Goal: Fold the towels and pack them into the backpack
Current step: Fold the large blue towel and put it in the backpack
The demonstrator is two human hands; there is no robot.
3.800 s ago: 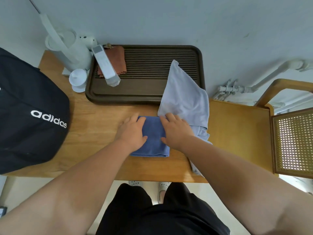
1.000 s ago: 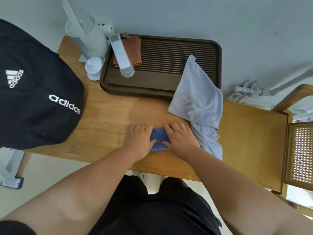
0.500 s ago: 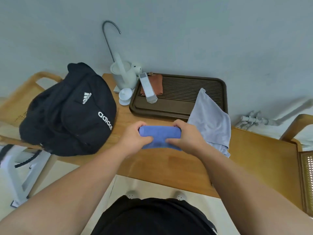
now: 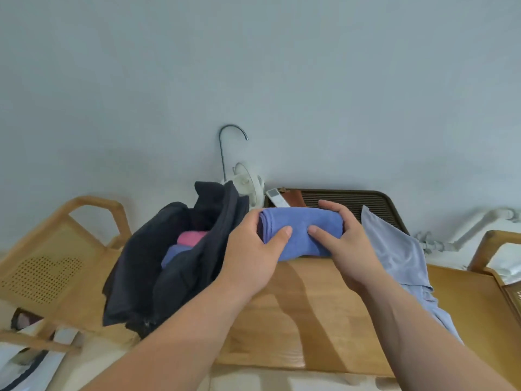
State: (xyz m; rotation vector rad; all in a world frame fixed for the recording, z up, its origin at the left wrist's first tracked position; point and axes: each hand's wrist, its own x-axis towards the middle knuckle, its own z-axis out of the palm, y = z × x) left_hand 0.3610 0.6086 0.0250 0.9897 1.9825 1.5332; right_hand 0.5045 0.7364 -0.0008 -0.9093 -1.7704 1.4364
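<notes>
1. Above the bench [image 4: 296, 320], beside the open backpack [image 4: 158, 266], a folded blue towel [image 4: 301, 232] lies lengthwise left to right.
2. Left hand [image 4: 253, 249] and right hand [image 4: 344, 238] grip its ends, fingers clamped around it.

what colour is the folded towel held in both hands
Blue, a periwinkle shade; the folded towel shows best in the head view, the only one.

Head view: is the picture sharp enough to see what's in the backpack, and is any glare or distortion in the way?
Head view: soft, even light, no glare. Motion blur smears the open backpack, yet pink and blue cloth show inside. The folded blue towel, held by the left hand and right hand, reads clearly. Wide-angle bending curves the chair.
</notes>
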